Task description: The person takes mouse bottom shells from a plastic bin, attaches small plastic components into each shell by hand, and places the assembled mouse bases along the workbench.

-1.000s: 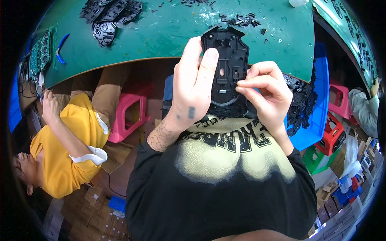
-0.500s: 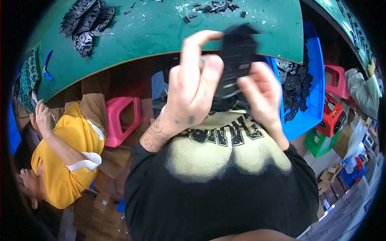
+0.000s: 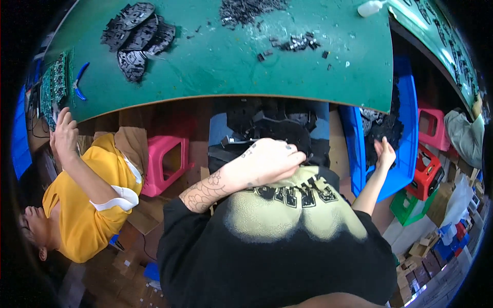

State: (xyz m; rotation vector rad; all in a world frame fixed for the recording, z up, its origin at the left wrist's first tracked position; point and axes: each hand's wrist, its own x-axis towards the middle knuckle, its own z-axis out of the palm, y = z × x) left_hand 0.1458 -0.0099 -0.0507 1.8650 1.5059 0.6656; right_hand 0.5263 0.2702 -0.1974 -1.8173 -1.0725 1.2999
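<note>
Down at my lap, my left hand [image 3: 276, 160] has its fingers curled in beside a pile of black plastic parts [image 3: 280, 123]. What those fingers grip, if anything, is hidden. My right hand [image 3: 384, 154] reaches out over the blue bin [image 3: 405, 167], thumb and fingers apart. Just beyond its fingertips, a black plastic part [image 3: 389, 128] lies on other black pieces in the bin.
A green table [image 3: 205, 77] curves across the front, holding a stack of black parts [image 3: 136, 38], small black pieces [image 3: 298, 42], blue-handled pliers [image 3: 78, 82] and a white bottle [image 3: 371, 8]. At left, a person in yellow [image 3: 95, 200] works near a pink stool [image 3: 164, 164].
Both hands held a black plastic part up before the table edge. Now the right hand is off to the right over the bin, and the left hand has dropped to my lap. The view has shifted.
</note>
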